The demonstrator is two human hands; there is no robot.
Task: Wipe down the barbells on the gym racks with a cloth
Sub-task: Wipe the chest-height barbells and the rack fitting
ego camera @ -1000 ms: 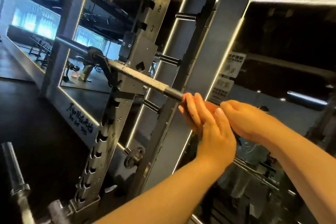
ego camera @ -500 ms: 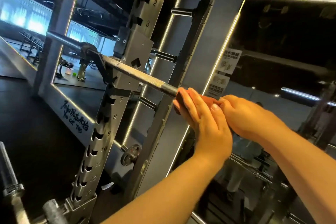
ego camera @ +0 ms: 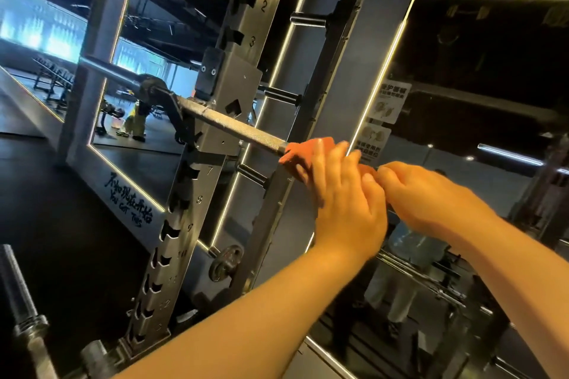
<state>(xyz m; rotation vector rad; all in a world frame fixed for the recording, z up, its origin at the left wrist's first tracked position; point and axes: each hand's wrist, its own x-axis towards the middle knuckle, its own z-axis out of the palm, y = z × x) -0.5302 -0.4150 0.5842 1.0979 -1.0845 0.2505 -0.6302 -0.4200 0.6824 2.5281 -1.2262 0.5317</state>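
Left hand (ego camera: pixel 345 194) grip wraps orange cloth (ego camera: pixel 303 151) round barbell (ego camera: pixel 234 123); right hand (ego camera: pixel 431 194) grip curled on bar just beside. Risk: cloth snagging on knurling, bar rolling in rack (ego camera: pixel 215 144) hook.

From where I sit, both arms reaching in from the near edge are bare: left hand (ego camera: pixel 345 200), right hand (ego camera: pixel 431 194), left forearm (ego camera: pixel 246 317) and right forearm (ego camera: pixel 508 255), edges slightly blurred.
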